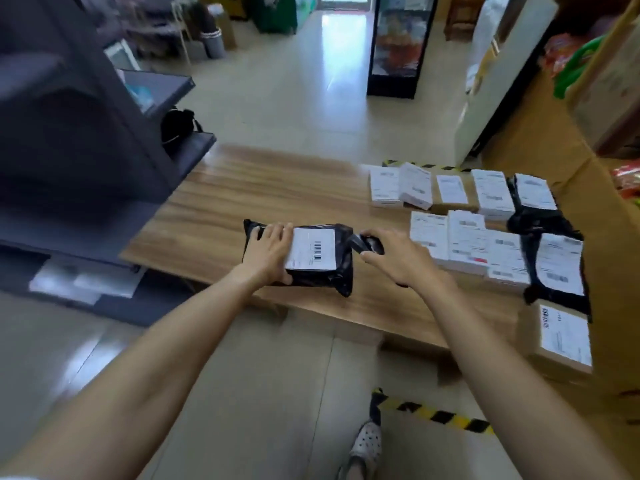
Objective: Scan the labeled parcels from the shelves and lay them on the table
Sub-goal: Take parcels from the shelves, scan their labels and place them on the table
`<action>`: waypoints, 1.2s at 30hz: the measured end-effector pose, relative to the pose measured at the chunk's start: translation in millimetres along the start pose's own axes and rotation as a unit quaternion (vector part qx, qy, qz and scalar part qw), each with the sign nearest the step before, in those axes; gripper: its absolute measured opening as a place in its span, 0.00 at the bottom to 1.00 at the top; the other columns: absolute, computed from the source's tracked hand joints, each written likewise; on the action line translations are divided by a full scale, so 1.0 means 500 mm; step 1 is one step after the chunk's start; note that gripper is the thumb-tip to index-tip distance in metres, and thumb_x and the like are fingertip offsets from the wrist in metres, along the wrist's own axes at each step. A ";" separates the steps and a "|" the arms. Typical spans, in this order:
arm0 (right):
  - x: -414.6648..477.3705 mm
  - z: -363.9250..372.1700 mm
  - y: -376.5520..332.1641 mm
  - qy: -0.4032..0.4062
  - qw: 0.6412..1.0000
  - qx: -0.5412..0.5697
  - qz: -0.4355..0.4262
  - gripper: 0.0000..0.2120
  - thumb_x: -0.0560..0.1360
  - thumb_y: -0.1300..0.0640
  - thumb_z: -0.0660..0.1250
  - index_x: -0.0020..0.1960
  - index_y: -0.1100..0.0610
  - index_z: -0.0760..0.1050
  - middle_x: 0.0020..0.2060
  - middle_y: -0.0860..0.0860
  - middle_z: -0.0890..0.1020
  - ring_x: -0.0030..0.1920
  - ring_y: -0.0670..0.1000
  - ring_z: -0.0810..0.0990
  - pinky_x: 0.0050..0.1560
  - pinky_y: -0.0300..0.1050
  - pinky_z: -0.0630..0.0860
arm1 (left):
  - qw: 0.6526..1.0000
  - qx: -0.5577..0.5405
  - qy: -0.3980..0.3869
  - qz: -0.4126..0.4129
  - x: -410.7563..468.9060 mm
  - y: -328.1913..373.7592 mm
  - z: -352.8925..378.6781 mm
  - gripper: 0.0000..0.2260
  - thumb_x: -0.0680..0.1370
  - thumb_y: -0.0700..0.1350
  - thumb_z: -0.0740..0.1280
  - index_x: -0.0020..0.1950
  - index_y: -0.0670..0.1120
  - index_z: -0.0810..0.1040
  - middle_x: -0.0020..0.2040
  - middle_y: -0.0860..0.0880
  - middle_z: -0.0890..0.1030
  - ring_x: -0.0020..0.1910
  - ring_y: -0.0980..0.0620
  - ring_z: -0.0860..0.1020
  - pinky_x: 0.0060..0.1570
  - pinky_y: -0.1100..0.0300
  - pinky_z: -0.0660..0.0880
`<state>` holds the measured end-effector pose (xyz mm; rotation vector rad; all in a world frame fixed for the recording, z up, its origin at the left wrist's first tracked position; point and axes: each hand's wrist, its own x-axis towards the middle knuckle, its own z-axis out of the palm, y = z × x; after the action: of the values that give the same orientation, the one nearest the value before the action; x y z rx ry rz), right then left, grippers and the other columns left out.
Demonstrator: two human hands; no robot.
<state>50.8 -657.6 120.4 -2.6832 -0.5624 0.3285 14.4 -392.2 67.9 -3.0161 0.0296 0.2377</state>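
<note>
A black parcel (320,279) in a glossy plastic bag is held over the near middle of the wooden table (249,188), with its white label (313,249) and barcode turned upward. It is gripped at its left end by the left hand (268,252): the fingers are spread across the top of the bag beside the label and the thumb is hooked round the near edge. Whether the bag rests on the wood or is held just above it cannot be told. A small black scanner (370,244) is clasped in the right hand (398,259), with the fingers curled round its body and its front end brought close to the right edge of the label, just beside a crumpled fold of the bag. On the right part of the table, laid parcels (464,237) are arranged in rows with their labels up: white boxes, a few black bags and, at the near right corner, a brown box (561,336) with a white label. They lie close together, some touching, and apart from the parcel in hand. Grey shelves (86,140) stand at the left end of the table, with pale packages seen on the bottom level. A strip of yellow-and-black tape (440,415) is stuck on the tiled floor near the person's spotted shoe (365,445)
</note>
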 end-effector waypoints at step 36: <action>0.055 0.632 -1.418 -0.228 0.841 -0.019 -0.489 0.24 0.78 0.47 0.65 0.74 0.45 0.68 0.70 0.47 0.74 0.65 0.53 0.75 0.53 0.48 0.67 | 0.834 -0.078 -0.035 -0.545 -1.044 -1.034 0.286 0.57 0.63 0.57 0.77 0.80 0.43 0.45 0.71 0.46 0.64 0.71 0.45 0.64 0.73 0.43 0.58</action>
<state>-258.4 54.9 120.7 -1.9571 -1.9534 0.6300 -508.4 143.3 68.5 -2.6060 -1.6898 0.2150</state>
